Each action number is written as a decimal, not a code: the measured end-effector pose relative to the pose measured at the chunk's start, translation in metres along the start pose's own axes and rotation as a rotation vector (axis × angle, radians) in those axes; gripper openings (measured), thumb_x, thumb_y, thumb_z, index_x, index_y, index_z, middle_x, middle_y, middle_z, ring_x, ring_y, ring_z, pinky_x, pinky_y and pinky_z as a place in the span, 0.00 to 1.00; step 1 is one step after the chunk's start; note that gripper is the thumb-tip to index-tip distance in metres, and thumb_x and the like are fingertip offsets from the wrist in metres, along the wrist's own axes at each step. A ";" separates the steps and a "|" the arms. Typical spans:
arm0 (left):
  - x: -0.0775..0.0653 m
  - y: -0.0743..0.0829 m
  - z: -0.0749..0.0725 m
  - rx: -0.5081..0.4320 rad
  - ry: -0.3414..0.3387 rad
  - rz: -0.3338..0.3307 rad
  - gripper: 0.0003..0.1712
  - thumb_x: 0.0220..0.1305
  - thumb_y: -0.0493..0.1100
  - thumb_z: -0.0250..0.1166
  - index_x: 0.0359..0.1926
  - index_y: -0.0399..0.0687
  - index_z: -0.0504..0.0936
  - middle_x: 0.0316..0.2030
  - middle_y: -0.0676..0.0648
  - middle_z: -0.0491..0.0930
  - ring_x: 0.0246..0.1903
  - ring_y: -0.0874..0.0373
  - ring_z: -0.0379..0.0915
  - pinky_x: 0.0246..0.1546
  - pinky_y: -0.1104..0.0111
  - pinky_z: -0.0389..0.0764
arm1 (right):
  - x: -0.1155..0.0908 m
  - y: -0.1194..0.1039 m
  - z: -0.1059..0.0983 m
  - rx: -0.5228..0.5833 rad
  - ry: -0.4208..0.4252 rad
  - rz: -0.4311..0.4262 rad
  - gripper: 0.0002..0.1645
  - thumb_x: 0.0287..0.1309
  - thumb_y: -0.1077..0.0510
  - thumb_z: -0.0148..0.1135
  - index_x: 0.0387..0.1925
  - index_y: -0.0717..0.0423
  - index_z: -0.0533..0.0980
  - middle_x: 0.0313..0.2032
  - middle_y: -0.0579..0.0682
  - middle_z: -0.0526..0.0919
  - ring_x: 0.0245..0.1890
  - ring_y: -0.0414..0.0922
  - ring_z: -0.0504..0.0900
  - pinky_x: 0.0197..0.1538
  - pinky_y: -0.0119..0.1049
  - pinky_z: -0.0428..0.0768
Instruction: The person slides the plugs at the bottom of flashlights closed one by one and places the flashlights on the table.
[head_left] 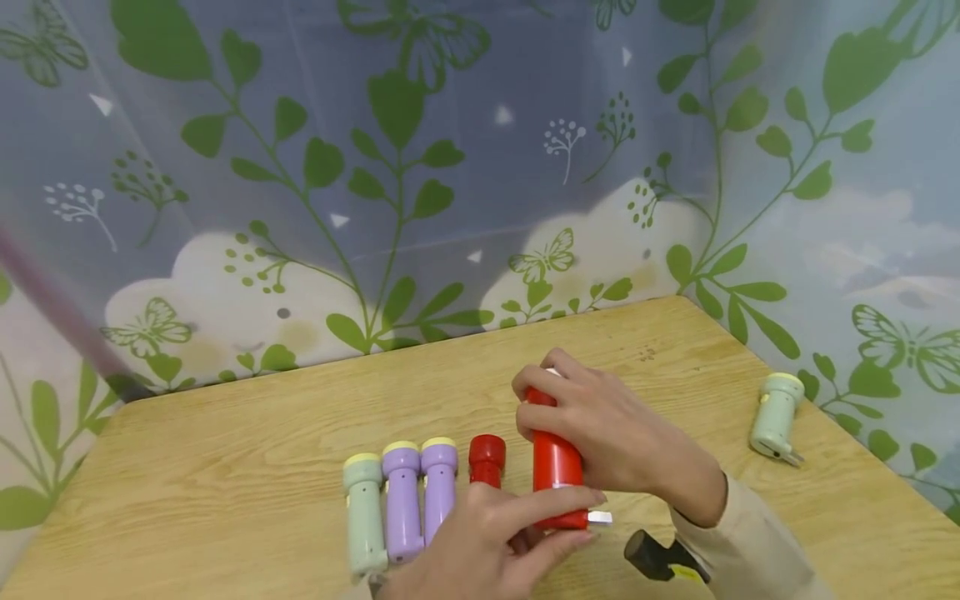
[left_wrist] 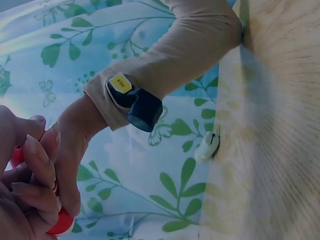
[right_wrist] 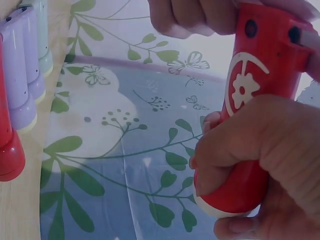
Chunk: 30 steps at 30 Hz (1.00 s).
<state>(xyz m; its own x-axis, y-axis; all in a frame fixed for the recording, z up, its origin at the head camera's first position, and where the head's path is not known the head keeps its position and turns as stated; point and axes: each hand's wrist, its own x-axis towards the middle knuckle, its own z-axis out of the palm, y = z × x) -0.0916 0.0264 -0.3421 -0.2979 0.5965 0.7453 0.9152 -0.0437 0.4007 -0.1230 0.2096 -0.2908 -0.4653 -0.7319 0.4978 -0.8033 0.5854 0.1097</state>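
My right hand (head_left: 611,421) grips a red flashlight (head_left: 557,457) round its head end, fingers curled over it. At the tail end my left hand (head_left: 498,542) pinches it between thumb and fingers. A pale flat piece (head_left: 600,517), perhaps a plug, sticks out sideways from that end. In the right wrist view the held flashlight (right_wrist: 240,90) shows a white emblem and a whitish rim. Beside my left hand lie a second red flashlight (head_left: 487,458), two purple flashlights (head_left: 403,500) and a light green flashlight (head_left: 364,512) in a row.
Another light green flashlight (head_left: 776,417) lies near the right edge of the wooden table (head_left: 247,442), prongs sticking out. A black camera mount (head_left: 663,557) is on my right wrist. Patterned cloth (head_left: 450,167) hangs behind and to the right.
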 end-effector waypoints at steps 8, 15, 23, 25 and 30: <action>-0.003 -0.002 -0.001 0.022 0.010 0.016 0.15 0.60 0.36 0.68 0.49 0.46 0.81 0.15 0.57 0.71 0.15 0.76 0.59 0.21 0.89 0.65 | 0.001 -0.001 0.005 0.001 0.017 -0.004 0.16 0.37 0.66 0.69 0.27 0.47 0.73 0.41 0.45 0.73 0.35 0.44 0.64 0.25 0.29 0.71; -0.004 0.000 -0.003 0.007 -0.008 0.008 0.14 0.64 0.38 0.64 0.51 0.47 0.80 0.13 0.58 0.65 0.14 0.77 0.56 0.17 0.89 0.63 | 0.001 -0.001 0.006 0.034 0.029 -0.016 0.16 0.38 0.67 0.67 0.27 0.47 0.73 0.41 0.45 0.72 0.34 0.43 0.62 0.28 0.29 0.69; -0.006 -0.002 -0.010 0.026 -0.079 0.054 0.15 0.69 0.37 0.59 0.55 0.45 0.76 0.14 0.57 0.70 0.15 0.77 0.60 0.19 0.90 0.62 | 0.000 -0.002 0.007 0.068 0.021 -0.027 0.16 0.39 0.68 0.67 0.27 0.47 0.71 0.40 0.44 0.71 0.34 0.43 0.62 0.30 0.29 0.68; -0.007 -0.002 -0.011 0.023 -0.104 0.053 0.16 0.69 0.37 0.58 0.56 0.45 0.75 0.15 0.57 0.71 0.16 0.77 0.61 0.19 0.90 0.63 | 0.000 -0.002 0.007 0.079 0.017 -0.028 0.16 0.40 0.68 0.67 0.27 0.47 0.71 0.40 0.44 0.70 0.34 0.42 0.61 0.30 0.29 0.68; -0.006 -0.002 -0.015 0.020 -0.159 0.071 0.19 0.69 0.34 0.56 0.60 0.45 0.71 0.16 0.56 0.75 0.18 0.77 0.65 0.22 0.90 0.64 | -0.001 -0.001 0.008 0.102 0.011 -0.022 0.16 0.40 0.68 0.67 0.27 0.47 0.71 0.40 0.44 0.70 0.35 0.42 0.62 0.30 0.29 0.69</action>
<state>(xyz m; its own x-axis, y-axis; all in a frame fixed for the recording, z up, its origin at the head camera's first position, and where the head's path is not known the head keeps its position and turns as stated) -0.0957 0.0110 -0.3401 -0.1865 0.7121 0.6768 0.9383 -0.0751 0.3376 -0.1246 0.2073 -0.2984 -0.4440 -0.7399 0.5054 -0.8469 0.5307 0.0330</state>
